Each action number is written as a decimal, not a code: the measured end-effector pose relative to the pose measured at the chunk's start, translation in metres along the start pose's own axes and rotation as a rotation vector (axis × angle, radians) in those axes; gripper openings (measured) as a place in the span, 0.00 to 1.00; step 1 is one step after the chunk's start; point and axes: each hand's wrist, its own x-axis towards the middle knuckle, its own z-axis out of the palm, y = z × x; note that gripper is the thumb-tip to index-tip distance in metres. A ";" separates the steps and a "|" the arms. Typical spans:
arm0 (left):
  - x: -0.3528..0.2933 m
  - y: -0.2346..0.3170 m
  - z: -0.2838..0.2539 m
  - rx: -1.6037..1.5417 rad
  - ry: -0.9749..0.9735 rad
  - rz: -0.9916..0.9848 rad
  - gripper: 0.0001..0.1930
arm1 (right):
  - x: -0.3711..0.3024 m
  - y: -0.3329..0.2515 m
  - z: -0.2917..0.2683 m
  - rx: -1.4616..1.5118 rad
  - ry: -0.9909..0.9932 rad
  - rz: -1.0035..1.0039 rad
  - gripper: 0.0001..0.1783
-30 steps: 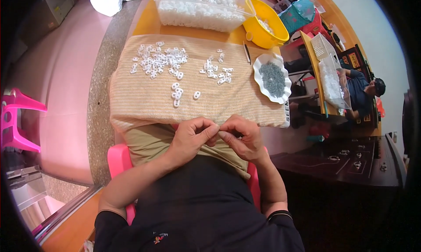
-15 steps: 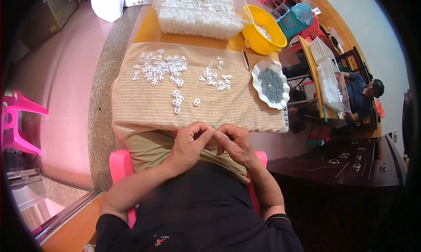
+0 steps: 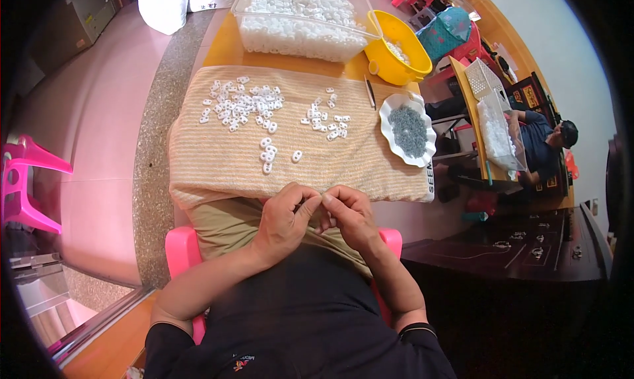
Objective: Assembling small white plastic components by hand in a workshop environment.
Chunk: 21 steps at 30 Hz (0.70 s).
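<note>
My left hand (image 3: pixel 284 215) and my right hand (image 3: pixel 353 215) meet at the fingertips just off the towel's near edge, above my lap. Thumbs and forefingers are pinched together on both; whatever sits between them is too small or hidden to make out. Beyond them, on a striped tan towel (image 3: pixel 224 171), lie small white two-hole plastic pieces: a large heap (image 3: pixel 247 103) at the left, a looser group (image 3: pixel 323 118) in the middle, a short cluster (image 3: pixel 267 154) nearer me and a single piece (image 3: pixel 297 156). A white scalloped dish (image 3: pixel 388 138) of tiny grey metal parts stands at the right.
A clear bin (image 3: pixel 304 19) full of white pieces and a yellow basin (image 3: pixel 376 55) stand at the table's far side. A slim dark tool (image 3: pixel 370 92) lies by the dish. At the right, another person (image 3: pixel 538 138) works beside a white-filled bin (image 3: pixel 495 131). A pink stool (image 3: pixel 30 181) stands left.
The right hand's lower fingers have curled in closer to the left hand. Both pinches stay together in nearly the same place, and the pieces on the towel lie as before.
</note>
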 end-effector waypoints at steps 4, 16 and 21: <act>0.001 -0.001 0.001 0.047 0.029 0.026 0.06 | -0.001 0.000 0.000 -0.125 0.022 -0.031 0.12; 0.002 -0.002 0.001 -0.223 -0.006 -0.176 0.10 | -0.002 0.012 0.001 -0.652 0.181 -0.336 0.07; 0.004 -0.001 0.000 -0.267 0.031 -0.253 0.10 | 0.016 -0.003 -0.015 -0.804 0.308 -0.474 0.01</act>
